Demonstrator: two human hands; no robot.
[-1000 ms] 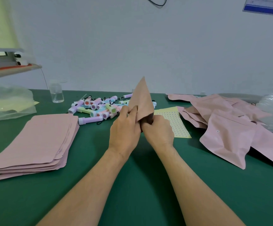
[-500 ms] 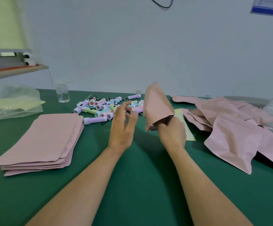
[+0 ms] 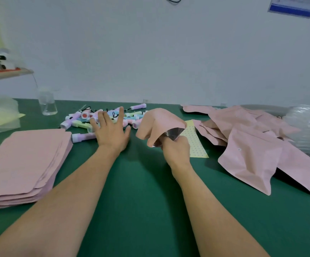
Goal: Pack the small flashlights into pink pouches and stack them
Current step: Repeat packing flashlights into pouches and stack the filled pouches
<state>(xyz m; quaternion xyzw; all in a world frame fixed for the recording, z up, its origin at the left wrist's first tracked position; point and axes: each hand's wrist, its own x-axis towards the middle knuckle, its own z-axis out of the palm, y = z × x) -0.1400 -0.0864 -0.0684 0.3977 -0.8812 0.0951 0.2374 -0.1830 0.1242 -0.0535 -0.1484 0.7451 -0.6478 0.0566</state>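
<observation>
Hands first, from the head view: the left hand [image 3: 111, 134] is spread flat with straight fingers at the near edge of the small flashlights [image 3: 87, 118], holding nothing; whether the fingertips touch any of them I cannot tell. The right hand [image 3: 176, 151] is curled round the mouth of one pink pouch [image 3: 159, 123], which stands up off the green table [image 3: 141, 191] with its opening gaping toward the camera (silver lining shows inside). The two hands are apart, the pouch between them and a little to the right.

The flashlights lie in a loose pastel heap at the far middle of the table. To the left sits a flat stack of pouches [image 3: 24, 160]; to the right, a rumpled heap of pouches [image 3: 252, 145]. A yellow dotted sheet [image 3: 196, 145] lies just behind the right hand. A clear cup [image 3: 47, 106] stands far left of the flashlights.
</observation>
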